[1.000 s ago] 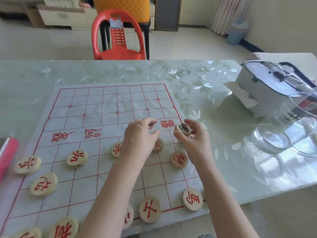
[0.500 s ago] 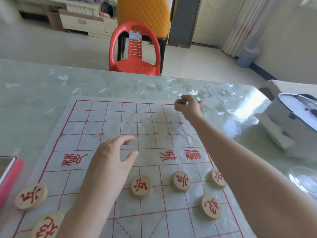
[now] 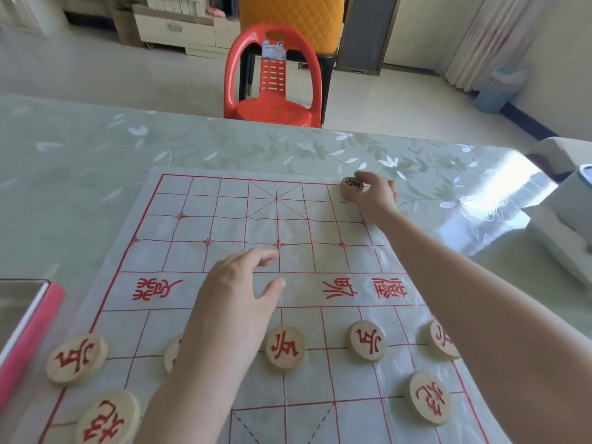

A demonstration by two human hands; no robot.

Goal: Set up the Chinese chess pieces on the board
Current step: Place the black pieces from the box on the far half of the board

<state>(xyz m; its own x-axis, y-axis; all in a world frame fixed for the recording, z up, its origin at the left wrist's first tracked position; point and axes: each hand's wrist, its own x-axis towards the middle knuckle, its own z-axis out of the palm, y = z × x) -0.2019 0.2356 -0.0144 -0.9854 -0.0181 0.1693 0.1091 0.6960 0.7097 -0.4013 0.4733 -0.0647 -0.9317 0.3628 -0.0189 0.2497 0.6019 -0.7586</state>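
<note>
While the near half of the board already carries red pieces, the far half holds only 1 piece, marked in black.

Board (image 3: pixel 205 257): a thin printed sheet with red grid lines, lying on the glossy leaf-patterned table (image 3: pixel 80 161); it fills the centre and lower frame.

Right hand (image 3: pixel 376 195): reached to the upper right of the frame, fingertips pinching the black-marked piece (image 3: pixel 351 187) at the far right corner of the grid. Whether the piece already rests flat on the sheet cannot be told.

Left hand (image 3: pixel 237 286): at frame centre over the river band, fingers loosely spread, holding nothing.

Red pieces: 5 soldier discs in a row across the lower frame, among them the middle soldier (image 3: pixel 284 347); the left forearm half hides 1 of them. 2 cannon discs sit lower still, 1 at lower left (image 3: pixel 107 418), 1 at lower right (image 3: pixel 430 397).

Box (image 3: pixel 28 325): pink-edged, at the left edge of the frame, beside the board.

Risk 1: the sheet looks light and creased, so a dragging wrist could shift it and carry the piece off its corner point.

Risk 2: the right forearm passes just above the rightmost soldier (image 3: pixel 443 339); drawing back low could knock it out of line.

Risk 3: the left forearm could likewise nudge the half-hidden disc.
</note>
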